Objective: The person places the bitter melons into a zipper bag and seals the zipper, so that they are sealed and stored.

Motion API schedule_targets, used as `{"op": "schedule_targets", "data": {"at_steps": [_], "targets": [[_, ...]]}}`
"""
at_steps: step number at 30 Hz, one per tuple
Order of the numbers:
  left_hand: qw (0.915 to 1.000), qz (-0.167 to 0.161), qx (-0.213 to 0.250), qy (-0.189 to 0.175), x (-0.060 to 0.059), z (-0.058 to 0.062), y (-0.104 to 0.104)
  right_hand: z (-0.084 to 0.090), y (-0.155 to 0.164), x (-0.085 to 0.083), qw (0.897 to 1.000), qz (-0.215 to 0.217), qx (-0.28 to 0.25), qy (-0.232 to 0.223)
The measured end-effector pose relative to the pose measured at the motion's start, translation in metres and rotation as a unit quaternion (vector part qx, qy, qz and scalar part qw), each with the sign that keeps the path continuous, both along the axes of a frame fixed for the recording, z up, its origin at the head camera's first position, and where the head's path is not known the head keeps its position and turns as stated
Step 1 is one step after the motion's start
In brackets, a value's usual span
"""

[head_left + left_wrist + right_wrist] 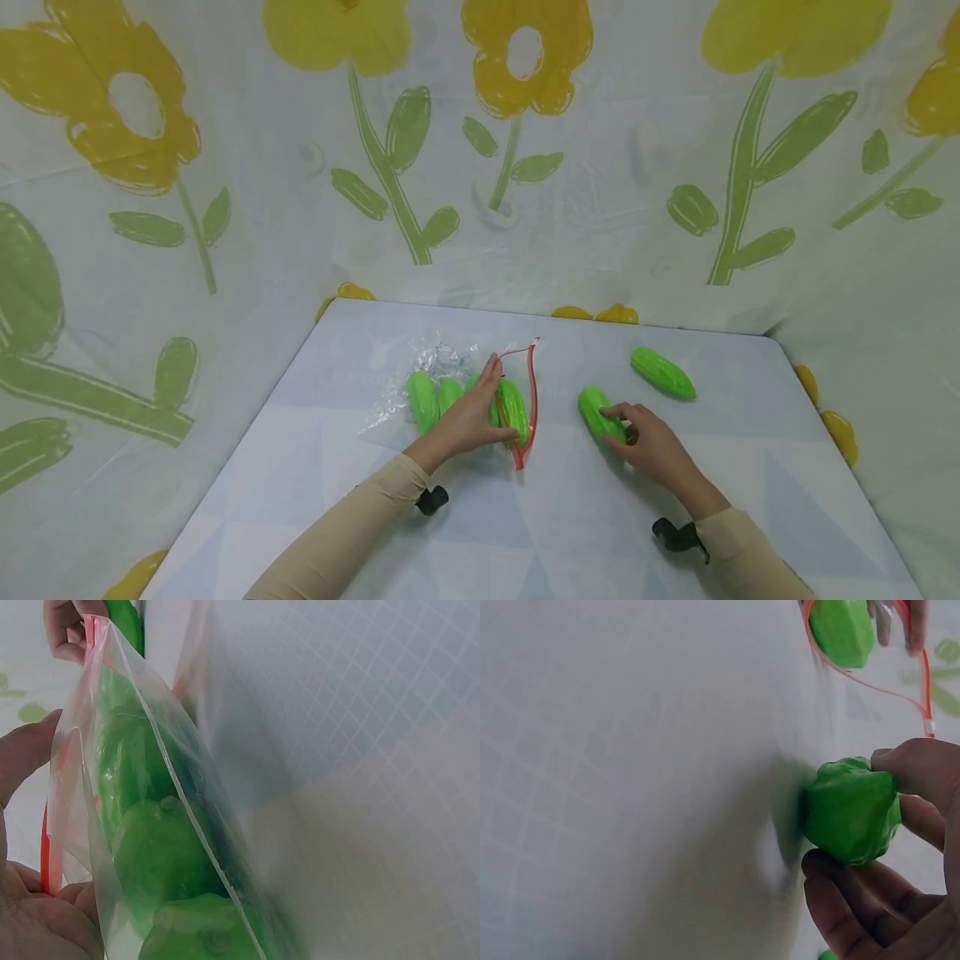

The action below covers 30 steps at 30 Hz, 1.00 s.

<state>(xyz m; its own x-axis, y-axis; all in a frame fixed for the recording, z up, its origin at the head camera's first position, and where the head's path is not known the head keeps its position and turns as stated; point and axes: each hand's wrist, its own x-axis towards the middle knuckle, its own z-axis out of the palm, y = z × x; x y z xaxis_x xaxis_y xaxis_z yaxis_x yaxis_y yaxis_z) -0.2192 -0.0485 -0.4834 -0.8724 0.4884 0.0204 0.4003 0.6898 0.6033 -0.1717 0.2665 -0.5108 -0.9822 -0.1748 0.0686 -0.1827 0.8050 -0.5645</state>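
A clear plastic zip bag (390,414) with a red-edged mouth (533,392) lies on the table, several bright green ridged cucumber-shaped vegetables (423,400) side by side in it. My left hand (468,415) holds the bag near its mouth, thumb and fingers spread apart; in the left wrist view the red strip (46,855) runs beside the curled fingers. To the right of the bag, my right hand (656,442) grips another green cucumber-shaped vegetable (592,404). The right wrist view shows thumb and fingers on opposite sides of its bumpy end (851,814).
One more green cucumber-shaped vegetable (663,373) lies at the back right of the table (600,533). A flower-printed curtain (585,225) rises behind the table's far edge. Black wrist devices (678,536) show under both sleeves.
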Motion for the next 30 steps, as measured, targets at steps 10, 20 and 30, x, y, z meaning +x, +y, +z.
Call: {"op": "schedule_targets", "data": {"at_steps": [10, 20, 30], "targets": [[1.0000, 0.002, -0.004, 0.002, 0.001, 0.001, 0.000, -0.001, 0.001, 0.004, 1.000, 0.015, -0.020, -0.001], [0.9999, -0.004, -0.002, 0.011, 0.000, 0.000, -0.001, -0.007, 0.000, 0.004, 0.999, 0.003, -0.032, -0.002], [0.9999, -0.004, 0.000, 0.012, 0.000, -0.002, -0.001, -0.011, 0.000, 0.004, 0.999, -0.014, -0.042, 0.003]]}}
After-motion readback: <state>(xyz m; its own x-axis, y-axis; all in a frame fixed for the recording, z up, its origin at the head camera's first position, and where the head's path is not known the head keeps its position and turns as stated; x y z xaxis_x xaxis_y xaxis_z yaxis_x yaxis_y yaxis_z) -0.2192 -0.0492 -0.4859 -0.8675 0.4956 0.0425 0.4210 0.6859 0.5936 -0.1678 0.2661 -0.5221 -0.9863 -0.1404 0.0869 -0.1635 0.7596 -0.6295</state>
